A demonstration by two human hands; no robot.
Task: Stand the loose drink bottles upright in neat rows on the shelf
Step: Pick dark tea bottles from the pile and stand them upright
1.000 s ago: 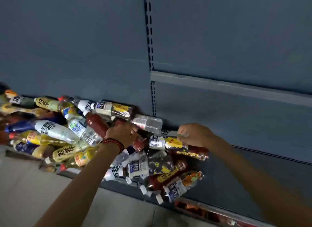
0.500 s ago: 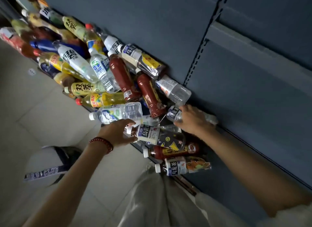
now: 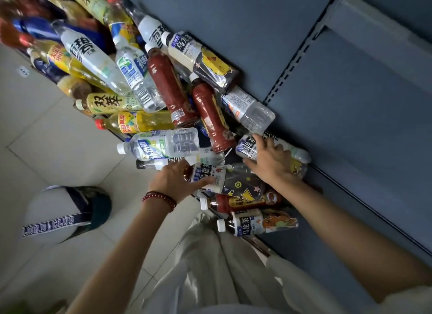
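Several loose drink bottles lie in a heap (image 3: 163,91) on the low dark shelf (image 3: 346,220), none upright. My left hand (image 3: 175,180), with a red bead bracelet, is closed around the neck end of a dark starred tea bottle (image 3: 238,185) lying at the heap's near edge. My right hand (image 3: 268,160) is clasped over a white-labelled tea bottle (image 3: 245,147) lying against the back panel. Two more tea bottles (image 3: 257,222) lie just in front of my hands. A clear water bottle (image 3: 163,145) lies left of my left hand.
The blue-grey back panel (image 3: 257,33) rises behind the heap, with a slotted upright (image 3: 294,63) and an upper shelf edge (image 3: 385,26). Pale floor tiles (image 3: 58,138) lie to the left. A white object with a lettered dark band (image 3: 56,213) sits on the floor. My white clothing (image 3: 210,267) hangs below.
The view has tilted down and closed in on the heap. My left hand has come from the middle of the heap to the near starred bottle. My right hand stays at the back bottle.
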